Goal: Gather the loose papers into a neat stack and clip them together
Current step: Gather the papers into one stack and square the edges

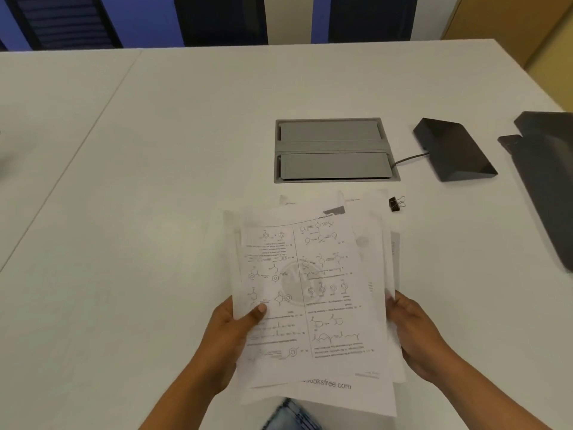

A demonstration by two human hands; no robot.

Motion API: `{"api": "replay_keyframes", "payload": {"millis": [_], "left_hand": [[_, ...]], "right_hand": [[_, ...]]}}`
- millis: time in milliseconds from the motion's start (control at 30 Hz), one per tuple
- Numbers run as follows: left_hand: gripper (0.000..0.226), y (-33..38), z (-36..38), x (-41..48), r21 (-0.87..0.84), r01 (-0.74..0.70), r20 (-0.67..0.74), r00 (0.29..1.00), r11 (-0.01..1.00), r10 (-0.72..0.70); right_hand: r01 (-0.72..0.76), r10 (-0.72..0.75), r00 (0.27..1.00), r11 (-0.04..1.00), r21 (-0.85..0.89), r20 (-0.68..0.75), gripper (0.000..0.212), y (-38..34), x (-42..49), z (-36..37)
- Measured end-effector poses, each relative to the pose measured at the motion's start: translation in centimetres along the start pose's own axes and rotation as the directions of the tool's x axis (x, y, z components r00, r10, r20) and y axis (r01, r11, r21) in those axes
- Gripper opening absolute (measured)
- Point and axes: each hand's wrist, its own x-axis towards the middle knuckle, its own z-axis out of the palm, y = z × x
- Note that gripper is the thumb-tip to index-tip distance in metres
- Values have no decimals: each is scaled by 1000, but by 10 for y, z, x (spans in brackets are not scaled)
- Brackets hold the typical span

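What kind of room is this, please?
Probably an office or meeting room: a large white table with a built-in cable hatch, a dark desk device wired into it, and printed papers.

White papers with black chemical diagrams (grey watermark), black binder clip, white table, grey hatch.

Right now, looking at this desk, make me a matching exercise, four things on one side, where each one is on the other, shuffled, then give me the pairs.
Things:
1. papers
2. binder clip
3. grey cable hatch
4. black wedge-shaped device

Places:
A. set flush into the table, beyond the sheets
B. held between both hands, edges uneven
C. lying on the table past the sheets' far right corner
D. right of the hatch, cable running to it

Pairs: 1-B, 2-C, 3-A, 4-D

The left hand and right hand grip the sheets' sides.
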Motion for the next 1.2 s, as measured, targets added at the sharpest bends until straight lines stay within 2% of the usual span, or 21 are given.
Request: {"api": "replay_keyframes", "payload": {"millis": [67, 200, 333, 400, 533, 633, 767, 833, 933, 1200], "left_hand": [[27, -1, 6, 2, -3, 3, 0, 1000, 1000, -3], [30, -2, 14, 7, 3, -2, -2, 1000, 1000, 2], [40, 3, 18, 13, 27, -22, 36, 999, 999, 21], [44, 9, 19, 18, 57, -67, 52, 997, 996, 64], [47, 19, 31, 27, 138, -161, 80, 985, 977, 152], [45, 26, 49, 30, 181, -245, 42, 970, 953, 241], [53, 30, 60, 35, 236, -355, -27, 928, 905, 372], [45, 27, 60, 38, 214, -378, -60, 915, 901, 399], [31, 20, 61, 40, 201, -385, -40, 916, 901, 400], [24, -6, 59, 39, 252, -286, -28, 953, 924, 303]], "right_hand": [[-14, 13, 999, 1000, -2, -46, 32, -1, 2, 0], [41, -40, 996, 999, -5, 80, 34, -3, 5, -4], [86, -89, 992, 996, 34, 87, 38, -8, 10, -10], [103, -108, 989, 993, 58, 98, 40, -16, 13, -13], [179, -175, 976, 984, -14, 133, 46, -32, 19, -8], [252, -247, 965, 966, -52, 84, 50, -45, 23, 2], [345, -343, 939, 935, -84, 41, 36, -56, 24, 9], [376, -374, 926, 922, -87, 43, 33, -57, 24, 9], [394, -390, 919, 909, -134, 61, 35, -50, 24, 9], [304, -300, 953, 924, -232, 50, 43, -10, 26, -2]]}}
